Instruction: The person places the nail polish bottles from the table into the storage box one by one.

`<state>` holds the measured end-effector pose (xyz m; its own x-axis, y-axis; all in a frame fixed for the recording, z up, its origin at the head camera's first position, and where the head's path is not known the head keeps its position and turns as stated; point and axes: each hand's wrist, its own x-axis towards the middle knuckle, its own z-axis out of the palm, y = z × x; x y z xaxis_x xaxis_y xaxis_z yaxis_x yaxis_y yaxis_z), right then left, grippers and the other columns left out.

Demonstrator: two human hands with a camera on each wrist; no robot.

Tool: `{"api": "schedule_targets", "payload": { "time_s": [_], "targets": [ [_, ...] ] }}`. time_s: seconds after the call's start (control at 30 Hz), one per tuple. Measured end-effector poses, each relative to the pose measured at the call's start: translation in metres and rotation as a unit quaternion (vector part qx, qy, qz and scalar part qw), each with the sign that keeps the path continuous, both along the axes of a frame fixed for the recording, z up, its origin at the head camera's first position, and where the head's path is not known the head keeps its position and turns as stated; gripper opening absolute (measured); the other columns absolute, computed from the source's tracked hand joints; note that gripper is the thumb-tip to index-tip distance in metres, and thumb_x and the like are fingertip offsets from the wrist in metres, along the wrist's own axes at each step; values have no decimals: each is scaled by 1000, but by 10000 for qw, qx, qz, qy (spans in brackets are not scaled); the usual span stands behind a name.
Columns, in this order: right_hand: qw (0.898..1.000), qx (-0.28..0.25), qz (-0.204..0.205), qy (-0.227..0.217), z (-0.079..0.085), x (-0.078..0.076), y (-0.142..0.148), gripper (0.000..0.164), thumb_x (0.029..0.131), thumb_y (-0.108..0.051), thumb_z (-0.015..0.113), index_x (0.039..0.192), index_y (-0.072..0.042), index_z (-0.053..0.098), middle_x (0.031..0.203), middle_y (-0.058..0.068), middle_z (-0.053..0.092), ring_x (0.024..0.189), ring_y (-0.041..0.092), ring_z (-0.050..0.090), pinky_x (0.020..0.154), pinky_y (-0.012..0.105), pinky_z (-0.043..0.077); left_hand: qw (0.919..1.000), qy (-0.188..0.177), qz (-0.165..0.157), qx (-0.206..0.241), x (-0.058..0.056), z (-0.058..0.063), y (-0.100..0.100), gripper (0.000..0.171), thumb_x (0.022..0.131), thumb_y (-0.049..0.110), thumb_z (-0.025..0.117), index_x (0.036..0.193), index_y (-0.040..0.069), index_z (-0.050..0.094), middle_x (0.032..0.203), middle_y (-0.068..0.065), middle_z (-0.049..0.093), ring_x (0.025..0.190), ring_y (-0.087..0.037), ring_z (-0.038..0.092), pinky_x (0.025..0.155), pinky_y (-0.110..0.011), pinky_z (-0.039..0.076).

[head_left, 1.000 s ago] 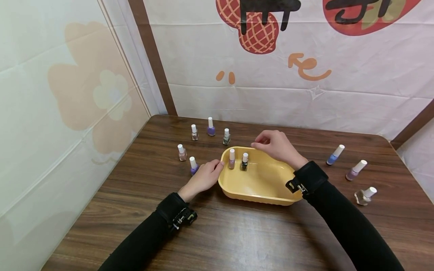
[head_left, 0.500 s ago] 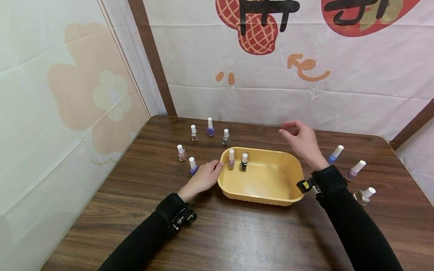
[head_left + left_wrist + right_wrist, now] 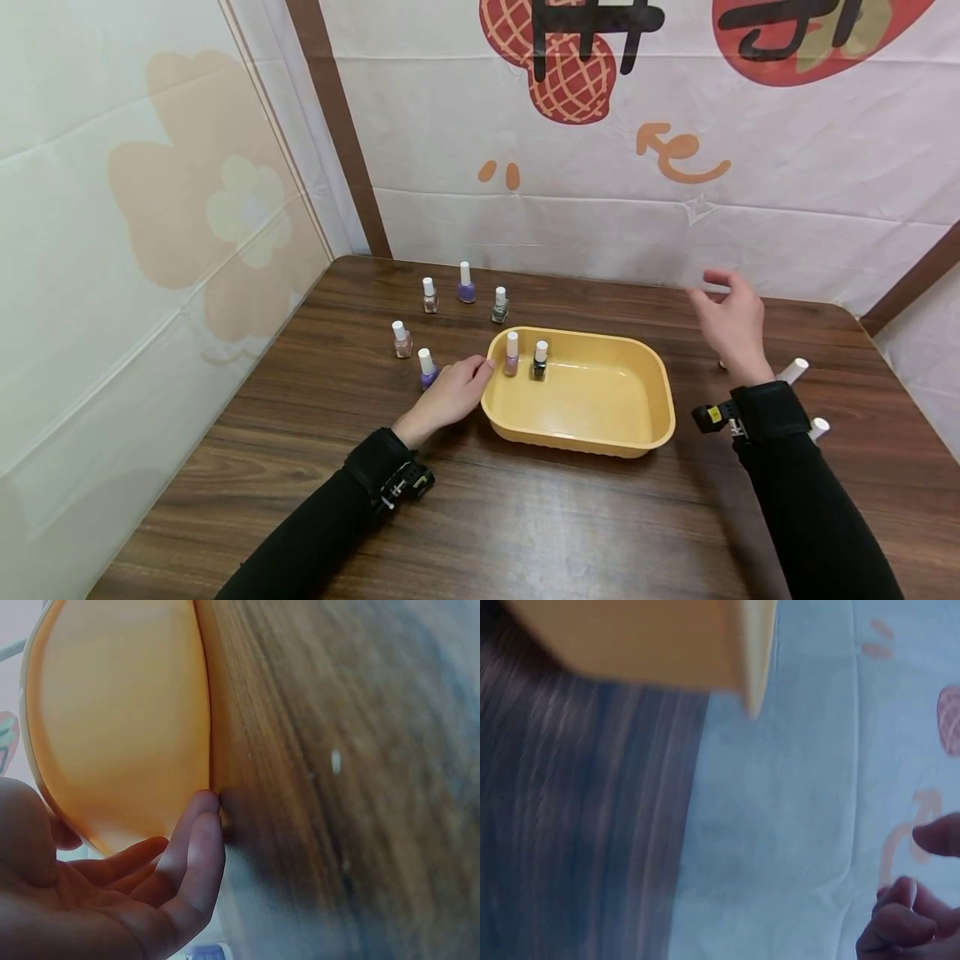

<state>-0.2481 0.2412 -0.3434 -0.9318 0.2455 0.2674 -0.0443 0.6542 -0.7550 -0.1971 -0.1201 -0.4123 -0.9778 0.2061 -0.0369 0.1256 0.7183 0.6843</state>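
My left hand (image 3: 453, 392) grips the left end of a yellow plastic tray (image 3: 600, 400). In the left wrist view, the thumb is at the rim and the fingers (image 3: 204, 851) lie against the outer wall. Two nail polish bottles stand inside the tray near its back left: a mauve one (image 3: 512, 360) and a dark one (image 3: 540, 364). Raised over the table to the tray's right is my right hand (image 3: 731, 325), holding nothing, thumb and fingers apart. Behind its wrist two white-capped nail polish bottles (image 3: 793, 370) show only in part; the blue one is almost wholly hidden by the hand.
Several nail polish bottles stand left of and behind the tray: a purple one (image 3: 428, 372) beside my left hand, a pinkish one (image 3: 402, 343), a clear-looking one (image 3: 430, 298), another purple one (image 3: 466, 287) and a greyish one (image 3: 500, 308). A printed cloth (image 3: 450, 225) hangs behind the table.
My right hand has moved from above the tray's back rim to the right, over the bottles there, now covering the blue one. The left hand and the tray have stayed put.
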Motion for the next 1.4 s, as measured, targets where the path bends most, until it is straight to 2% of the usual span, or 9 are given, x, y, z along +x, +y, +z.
{"api": "schedule_targets", "payload": {
  "time_s": [0.1, 0.2, 0.27, 0.33, 0.57, 0.83, 1.07, 1.27, 1.4],
  "targets": [
    [9986, -162, -496, -126, -4, 0, 12, 51, 95, -32, 53, 138, -7, 48, 132, 18, 53, 79, -3, 50, 70, 19, 41, 10000, 21, -3, 5, 0, -1, 0, 39, 105, 32, 36, 117, 7, 62, 81, -1, 61, 74, -14, 57, 68, -28, 45],
    [9961, -332, -807, -106, -8, 0, 23, 52, 94, -30, 53, 139, -4, 47, 137, 18, 49, 106, 18, 55, 91, 31, 41, 10000, 44, -23, 0, 0, -1, -1, 39, 105, 32, 36, 117, 6, 62, 81, -1, 61, 75, -14, 57, 67, -28, 44],
    [9949, -440, -900, -115, -11, 0, 28, 54, 94, -28, 53, 140, -3, 45, 141, 19, 45, 124, 30, 46, 104, 40, 35, 10000, 36, -30, 14, 0, 0, -1, 39, 105, 31, 36, 117, 6, 62, 81, -1, 61, 74, -14, 57, 67, -28, 44],
    [9937, -550, -966, -148, -15, 1, 33, 55, 93, -26, 53, 141, -1, 43, 144, 21, 41, 133, 36, 36, 111, 46, 27, 10000, 22, -35, 32, 0, 0, 0, 39, 105, 31, 35, 117, 6, 62, 80, -1, 60, 73, -14, 57, 66, -27, 44],
    [9897, -498, -1273, -431, -28, 1, 41, 58, 93, -26, 53, 143, 1, 40, 145, 25, 40, 133, 40, 35, 112, 47, 25, 9999, -42, 1, 108, 1, 0, 0, 38, 105, 32, 36, 113, 6, 63, 76, -2, 58, 66, -14, 54, 61, -26, 42],
    [9847, -495, -1583, -538, -44, 1, 45, 56, 89, -20, 52, 138, 5, 42, 136, 26, 47, 125, 40, 41, 108, 47, 29, 9999, -33, 6, 98, 0, 0, 0, 38, 105, 32, 36, 112, 6, 63, 75, -1, 57, 68, -14, 54, 62, -26, 42],
    [9823, -616, -1575, -806, -51, 3, 46, 56, 89, -18, 52, 139, 4, 44, 135, 27, 50, 126, 40, 43, 109, 48, 30, 9999, 102, -6, 50, 0, -1, -1, 37, 104, 31, 36, 105, 7, 63, 73, -1, 56, 66, -14, 53, 60, -27, 41],
    [9826, -412, -1658, -730, -60, 5, 47, 47, 83, -12, 51, 125, 8, 57, 123, 30, 58, 117, 44, 49, 101, 50, 35, 9999, 72, 2, 76, 0, 0, -1, 37, 104, 32, 36, 104, 7, 63, 73, -1, 55, 65, -14, 53, 60, -26, 40],
    [9815, -357, -1675, -855, -64, 6, 48, 45, 83, -12, 51, 123, 7, 59, 121, 29, 58, 114, 43, 49, 98, 49, 36, 10000, 60, -12, 63, 0, 0, -1, 37, 104, 32, 36, 105, 7, 63, 73, -1, 56, 65, -14, 53, 60, -26, 41]
  ]
}}
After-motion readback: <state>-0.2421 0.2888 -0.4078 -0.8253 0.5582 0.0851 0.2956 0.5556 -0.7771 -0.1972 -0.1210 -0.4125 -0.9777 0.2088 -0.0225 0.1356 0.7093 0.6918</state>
